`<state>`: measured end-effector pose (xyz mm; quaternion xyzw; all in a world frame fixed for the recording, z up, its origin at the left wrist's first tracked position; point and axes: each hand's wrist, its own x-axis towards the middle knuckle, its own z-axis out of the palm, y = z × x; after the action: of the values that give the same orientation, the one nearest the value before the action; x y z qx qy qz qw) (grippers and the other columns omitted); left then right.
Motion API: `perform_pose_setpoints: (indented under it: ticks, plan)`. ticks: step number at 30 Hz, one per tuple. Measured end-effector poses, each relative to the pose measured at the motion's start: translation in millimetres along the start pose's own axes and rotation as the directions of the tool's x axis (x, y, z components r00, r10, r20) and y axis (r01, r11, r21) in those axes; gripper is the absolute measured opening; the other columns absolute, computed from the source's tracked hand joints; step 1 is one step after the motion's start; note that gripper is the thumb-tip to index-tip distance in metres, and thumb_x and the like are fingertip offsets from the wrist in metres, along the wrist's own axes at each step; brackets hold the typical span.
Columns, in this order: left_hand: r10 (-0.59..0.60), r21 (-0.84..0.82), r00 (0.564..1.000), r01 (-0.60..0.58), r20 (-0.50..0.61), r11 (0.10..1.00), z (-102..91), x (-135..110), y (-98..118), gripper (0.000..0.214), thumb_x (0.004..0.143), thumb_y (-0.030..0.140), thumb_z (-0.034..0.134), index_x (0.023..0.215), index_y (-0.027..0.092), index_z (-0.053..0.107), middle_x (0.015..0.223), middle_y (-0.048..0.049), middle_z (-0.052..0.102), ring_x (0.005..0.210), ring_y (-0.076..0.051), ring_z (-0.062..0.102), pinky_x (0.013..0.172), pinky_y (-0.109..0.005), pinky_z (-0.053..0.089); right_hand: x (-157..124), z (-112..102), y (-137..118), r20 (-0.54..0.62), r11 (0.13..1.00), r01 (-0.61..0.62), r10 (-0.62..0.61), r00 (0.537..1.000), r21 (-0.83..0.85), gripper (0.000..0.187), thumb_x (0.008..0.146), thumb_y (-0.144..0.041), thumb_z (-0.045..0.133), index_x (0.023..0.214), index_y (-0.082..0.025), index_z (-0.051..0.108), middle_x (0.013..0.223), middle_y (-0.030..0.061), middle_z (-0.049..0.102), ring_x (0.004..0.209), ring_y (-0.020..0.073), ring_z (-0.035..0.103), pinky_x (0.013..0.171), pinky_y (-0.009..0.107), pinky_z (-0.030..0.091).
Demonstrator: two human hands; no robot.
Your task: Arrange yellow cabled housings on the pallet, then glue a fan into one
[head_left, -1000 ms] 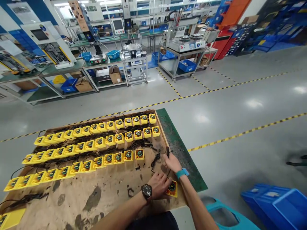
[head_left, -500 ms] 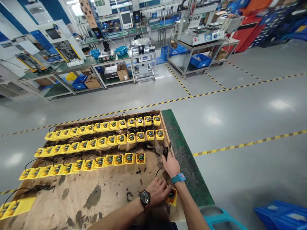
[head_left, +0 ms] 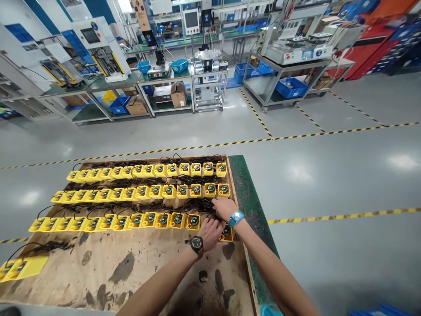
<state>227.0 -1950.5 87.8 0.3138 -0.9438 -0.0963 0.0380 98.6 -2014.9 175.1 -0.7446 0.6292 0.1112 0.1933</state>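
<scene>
Three long rows of yellow plastic boxes [head_left: 149, 188] with round green-and-black circuit parts on top stand on a stained wooden board [head_left: 131, 272]. My right hand [head_left: 224, 209], with a blue band on the wrist, lies on a bundle of black cable [head_left: 200, 205] at the end of the nearest row. My left hand [head_left: 210, 234], with a black wristwatch, sits just below it. Its fingers touch a single yellow box [head_left: 226, 233], which is partly hidden by the hands. That box stands apart from the row, close to its end.
A strip of green mat [head_left: 253, 210] runs along the board's right edge. More yellow boxes [head_left: 24, 267] and loose cable lie at the lower left. Beyond the board are yellow-and-black floor tape [head_left: 197, 147], workbenches with machines, and blue crates [head_left: 291, 87].
Both hands have moved forward over the board. The single yellow box now stands closer to the row's end. My right hand has come down onto the cable bundle, and the view has shifted.
</scene>
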Motion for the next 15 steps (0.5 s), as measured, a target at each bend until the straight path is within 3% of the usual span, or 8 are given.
perform_pose_setpoints:
  ticks: [4, 8, 12, 15]
  plan:
    - [-0.048, -0.025, 0.999, 0.047, -0.026, 0.999, 2.6, 1.8, -3.9, 0.069, 0.085, 0.064, 0.066, 0.136, 0.019, 0.053, 0.102, -0.0106, 0.066, 0.094, -0.027, 0.062, 0.083, -0.041, 0.044, -13.0, 6.2, 25.6, -0.036, 0.998, -0.030, 0.032, 0.999, 0.052, 0.029, 0.097, -0.028, 0.063, 0.123, -0.015, 0.065, 0.119, 0.0106, 0.069, 0.113, 0.0248, 0.065, 0.097, 0.043, 0.055]
    - [-0.084, -0.047, 0.995, 0.081, -0.045, 0.996, -1.1, 3.5, -6.2, 0.083, 0.082, 0.061, 0.071, 0.144, 0.014, 0.045, 0.113, -0.0135, 0.066, 0.102, -0.029, 0.062, 0.094, -0.046, 0.044, -49.1, 22.6, 34.9, -0.153, 0.992, -0.036, 0.055, 0.987, 0.121, 0.045, 0.102, -0.025, 0.043, 0.145, -0.013, 0.051, 0.145, 0.0183, 0.056, 0.137, 0.0268, 0.050, 0.115, 0.043, 0.042]
    - [-0.120, -0.052, 0.989, 0.116, -0.087, 0.992, -10.8, -12.1, -8.5, 0.095, 0.076, 0.056, 0.077, 0.150, 0.012, 0.036, 0.137, -0.0193, 0.058, 0.129, -0.034, 0.052, 0.113, -0.056, 0.034, -80.7, 53.7, 33.1, -0.126, 0.983, 0.070, -0.049, 0.991, 0.169, 0.070, 0.085, -0.034, 0.069, 0.149, -0.016, 0.049, 0.155, 0.0166, 0.047, 0.149, 0.0320, 0.036, 0.122, 0.049, 0.035]
    - [-0.172, -0.028, 0.981, 0.170, -0.092, 0.985, -17.1, -23.9, -13.1, 0.075, 0.080, 0.037, 0.075, 0.145, 0.015, 0.044, 0.136, -0.0169, 0.060, 0.133, -0.034, 0.051, 0.117, -0.059, 0.031, -85.1, 70.5, 32.9, -0.129, 0.978, 0.094, -0.071, 0.989, 0.187, 0.076, 0.078, -0.023, 0.072, 0.150, -0.014, 0.047, 0.153, 0.0183, 0.049, 0.150, 0.0358, 0.033, 0.123, 0.055, 0.031]
